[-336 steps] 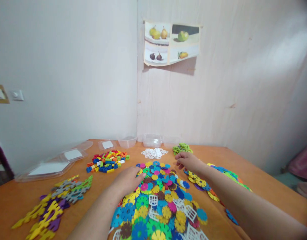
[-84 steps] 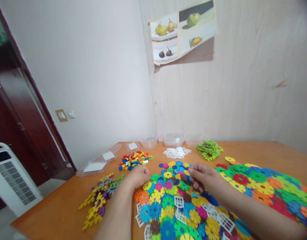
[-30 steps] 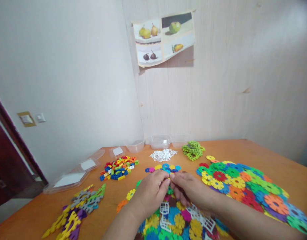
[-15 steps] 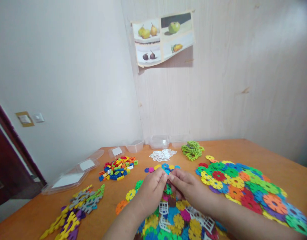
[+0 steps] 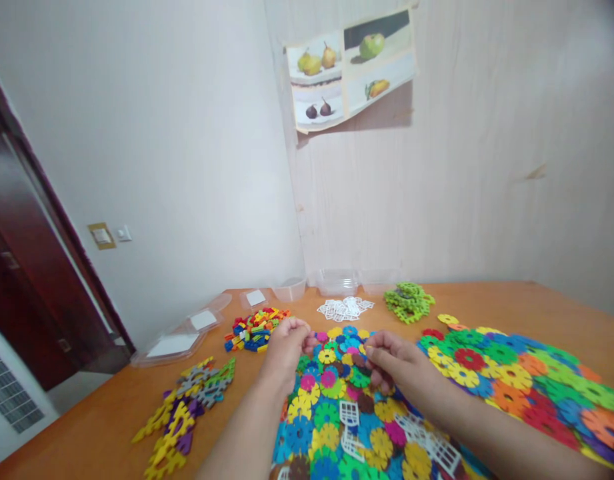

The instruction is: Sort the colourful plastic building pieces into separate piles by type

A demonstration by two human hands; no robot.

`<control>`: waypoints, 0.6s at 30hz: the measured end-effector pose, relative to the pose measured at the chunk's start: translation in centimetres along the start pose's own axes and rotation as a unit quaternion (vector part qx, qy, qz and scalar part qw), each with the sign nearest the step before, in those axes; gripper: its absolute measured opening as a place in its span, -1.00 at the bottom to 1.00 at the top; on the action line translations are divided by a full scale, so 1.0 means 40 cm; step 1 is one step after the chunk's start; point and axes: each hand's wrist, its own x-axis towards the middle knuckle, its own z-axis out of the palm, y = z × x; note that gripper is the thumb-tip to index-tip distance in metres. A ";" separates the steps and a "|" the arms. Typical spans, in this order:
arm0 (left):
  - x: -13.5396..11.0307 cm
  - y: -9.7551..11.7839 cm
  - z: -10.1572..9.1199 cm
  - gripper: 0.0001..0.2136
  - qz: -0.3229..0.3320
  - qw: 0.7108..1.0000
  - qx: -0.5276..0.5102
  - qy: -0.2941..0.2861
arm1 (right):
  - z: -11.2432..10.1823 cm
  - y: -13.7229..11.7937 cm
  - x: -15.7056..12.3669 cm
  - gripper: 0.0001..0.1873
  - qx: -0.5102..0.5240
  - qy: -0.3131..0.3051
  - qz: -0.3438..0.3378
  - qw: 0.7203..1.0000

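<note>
- Since half a second ago both hands have parted. They met fingertip to fingertip above the far edge of the pile of small flower discs (image 5: pixel 331 413); now the left hand (image 5: pixel 284 347) is at the pile's far left corner and the right hand (image 5: pixel 397 360) is over its far right part.
- On the tabletop (image 5: pixel 511 307), a spread of large discs (image 5: pixel 511 380) lies just right of the pile, and coloured bricks (image 5: pixel 254 327) lie just beyond its left corner.
- Left hand is curled almost to a fist, and the right has bent fingers with the thumb near the fingertips. Whether either holds a disc, I cannot tell.
- Discs in the pile overlap, so I judge it better to pinch one disc by its rim at the pile's edge and lift it straight, without dragging neighbours.
</note>
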 end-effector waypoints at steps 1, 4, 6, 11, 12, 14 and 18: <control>0.018 0.001 -0.020 -0.88 -0.001 0.999 -0.033 0.035 | -0.003 0.003 0.002 -0.64 0.006 0.002 0.002 1.000; 0.067 0.006 -0.088 -0.89 -0.017 0.981 -0.118 0.154 | -0.011 0.016 0.010 -0.65 0.013 0.004 0.009 1.000; 0.091 0.009 -0.131 -0.87 -0.032 0.963 -0.163 0.214 | -0.016 0.025 0.015 -0.66 0.008 0.005 0.013 1.000; 0.119 0.005 -0.199 -0.87 -0.041 0.945 -0.190 0.262 | -0.019 0.030 0.016 -0.67 0.002 0.005 0.010 1.000; 0.122 0.003 -0.205 -0.88 -0.040 0.944 -0.193 0.264 | -0.019 0.029 0.014 -0.67 0.000 0.004 0.008 1.000; 0.126 0.000 -0.211 -0.91 -0.035 0.944 -0.195 0.263 | -0.019 0.026 0.012 -0.66 -0.004 0.002 0.006 1.000; 0.122 0.005 -0.198 -0.92 -0.017 0.948 -0.181 0.260 | -0.019 0.025 0.011 -0.63 -0.010 0.004 0.008 1.000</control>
